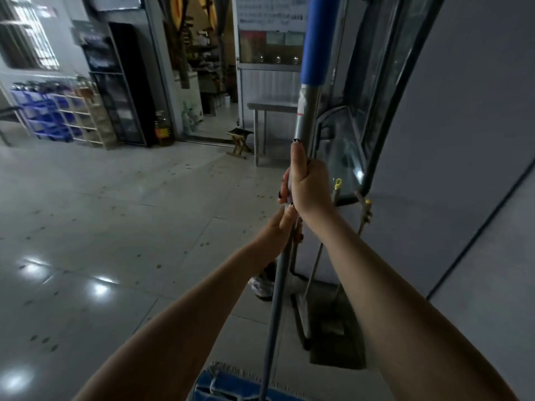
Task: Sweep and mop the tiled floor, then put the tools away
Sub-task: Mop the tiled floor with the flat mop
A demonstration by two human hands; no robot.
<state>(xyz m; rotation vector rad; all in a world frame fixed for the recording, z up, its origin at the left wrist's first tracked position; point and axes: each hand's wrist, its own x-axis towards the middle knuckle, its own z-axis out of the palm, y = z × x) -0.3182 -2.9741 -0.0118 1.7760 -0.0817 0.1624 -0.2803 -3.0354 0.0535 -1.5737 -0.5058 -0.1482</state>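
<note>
I hold a flat mop upright in front of me. Its grey pole has a blue grip sleeve at the top, and its blue mop head with a pale fringe rests on the tiled floor at the bottom edge. My right hand grips the pole at mid height, thumb up along it. My left hand grips the pole just below the right one. A broom and a dustpan with thin metal handles lean against the wall to the right.
A grey wall panel and a glass door stand close on the right. A steel table and a small wooden stool sit by the open doorway ahead. Shelves with blue bins and a dark cabinet line the far left. Small specks dot the floor.
</note>
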